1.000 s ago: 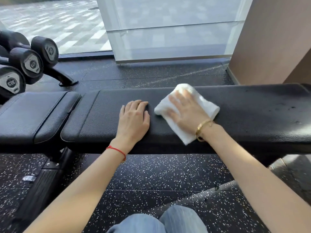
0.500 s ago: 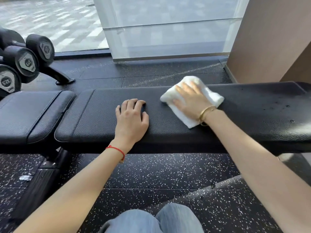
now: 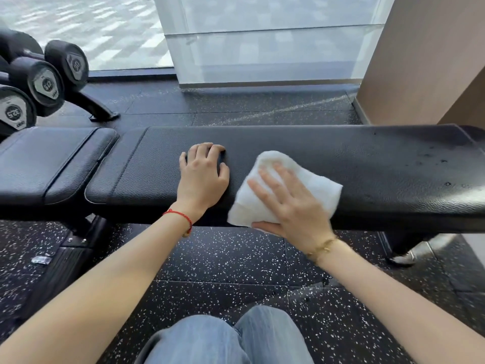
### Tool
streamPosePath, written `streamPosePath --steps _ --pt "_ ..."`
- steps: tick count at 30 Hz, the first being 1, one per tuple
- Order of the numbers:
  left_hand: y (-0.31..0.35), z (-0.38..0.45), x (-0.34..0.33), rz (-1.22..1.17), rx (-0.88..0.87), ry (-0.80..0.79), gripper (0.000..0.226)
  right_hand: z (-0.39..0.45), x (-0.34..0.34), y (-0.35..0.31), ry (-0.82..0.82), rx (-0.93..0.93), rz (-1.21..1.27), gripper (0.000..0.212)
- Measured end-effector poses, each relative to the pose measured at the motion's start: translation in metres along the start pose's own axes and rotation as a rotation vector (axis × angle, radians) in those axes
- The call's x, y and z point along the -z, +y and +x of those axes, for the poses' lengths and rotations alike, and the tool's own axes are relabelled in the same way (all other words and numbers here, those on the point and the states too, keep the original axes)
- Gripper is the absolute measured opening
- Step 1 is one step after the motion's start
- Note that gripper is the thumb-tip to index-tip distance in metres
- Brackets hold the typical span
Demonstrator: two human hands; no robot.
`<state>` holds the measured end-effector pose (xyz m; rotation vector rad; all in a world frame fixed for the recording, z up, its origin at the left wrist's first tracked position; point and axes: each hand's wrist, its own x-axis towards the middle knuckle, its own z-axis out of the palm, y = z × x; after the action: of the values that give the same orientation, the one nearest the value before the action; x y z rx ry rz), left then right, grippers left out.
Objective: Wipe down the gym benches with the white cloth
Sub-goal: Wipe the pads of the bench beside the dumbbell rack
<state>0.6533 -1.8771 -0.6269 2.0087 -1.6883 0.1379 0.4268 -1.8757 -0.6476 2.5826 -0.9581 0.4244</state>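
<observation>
Two knees in blue jeans (image 3: 225, 340) sit at 6 o'clock, nearest the camera, over speckled rubber floor (image 3: 223, 261); so the person is crouched or seated facing the bench side-on. Both forearms reach up from there; red string on the left wrist, gold bracelet on the right.

Right hand (image 3: 288, 206) lies flat on the white cloth (image 3: 309, 185), fingers spread wide across the top and the thumb hooked under the near edge of the pad; so it's pressing more than gripping. That cloth sits on the long bench pad (image 3: 341, 166) just right of centre, draped a bit over the near lip. Left hand (image 3: 202, 177) is planted on the pad just beside it at about 10 o'clock from the cloth, fingers loosely curled, holding nothing.

What could go wrong, my guess: with only a flat palm on it, the cloth could bunch up or slide off the near edge; also those dark spots (image 3: 433, 161) out at 3 o'clock look unwiped and easy to skip, and the seat pad (image 3: 52, 158) at 9 o'clock could get forgotten.

Further back, dumbbells (image 3: 47, 82) on a rack at 10 o'clock; glass wall (image 3: 262, 48) at 12.
</observation>
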Motion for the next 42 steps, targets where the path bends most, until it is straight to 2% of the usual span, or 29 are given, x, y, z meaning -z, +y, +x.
streamPosePath --steps 3,7,11,17,20,23,27,31,33,35,37,40,42 --pt "-0.003 0.001 0.001 -0.021 -0.015 0.016 0.046 0.007 -0.006 -0.013 0.093 -0.005 0.012 0.080" --pt "-0.004 0.001 0.001 -0.029 -0.019 0.024 0.043 -0.031 0.004 0.021 0.190 -0.039 0.021 0.074" --pt "-0.001 0.002 0.000 -0.020 -0.006 0.017 0.039 -0.041 0.006 0.036 0.156 -0.099 0.007 0.078" --pt "-0.004 0.000 0.004 -0.029 0.000 0.002 0.039 0.003 -0.007 -0.014 0.083 -0.035 -0.043 0.093" --pt "-0.007 -0.002 0.004 -0.023 -0.021 0.006 0.041 -0.014 -0.004 0.002 0.098 0.000 -0.027 0.085" --pt "-0.008 -0.001 0.006 -0.026 -0.027 -0.012 0.043 -0.048 0.008 0.039 0.141 -0.132 0.064 0.081" --pt "-0.003 -0.002 0.005 0.005 -0.033 -0.053 0.046 -0.059 0.025 0.073 0.078 -0.344 0.155 0.079" --pt "0.002 -0.002 0.003 0.034 -0.019 -0.061 0.048 0.015 0.027 0.061 -0.155 -0.399 0.204 0.094" --pt "0.001 -0.001 0.003 0.049 -0.029 -0.055 0.049 0.042 0.023 0.043 -0.243 -0.429 0.186 0.083" --pt "0.000 -0.001 0.003 0.048 -0.018 -0.062 0.049 0.044 0.018 0.029 -0.256 -0.415 0.205 0.074" --pt "0.000 -0.001 0.003 0.047 -0.026 -0.057 0.049 0.024 0.016 0.029 -0.173 -0.350 0.205 0.067" --pt "-0.004 -0.001 0.005 0.031 -0.039 -0.063 0.051 -0.007 0.016 0.060 -0.093 -0.243 0.032 0.053" --pt "-0.004 -0.002 0.006 0.013 -0.040 -0.089 0.053 -0.020 0.024 0.092 -0.237 -0.357 -0.003 0.065"
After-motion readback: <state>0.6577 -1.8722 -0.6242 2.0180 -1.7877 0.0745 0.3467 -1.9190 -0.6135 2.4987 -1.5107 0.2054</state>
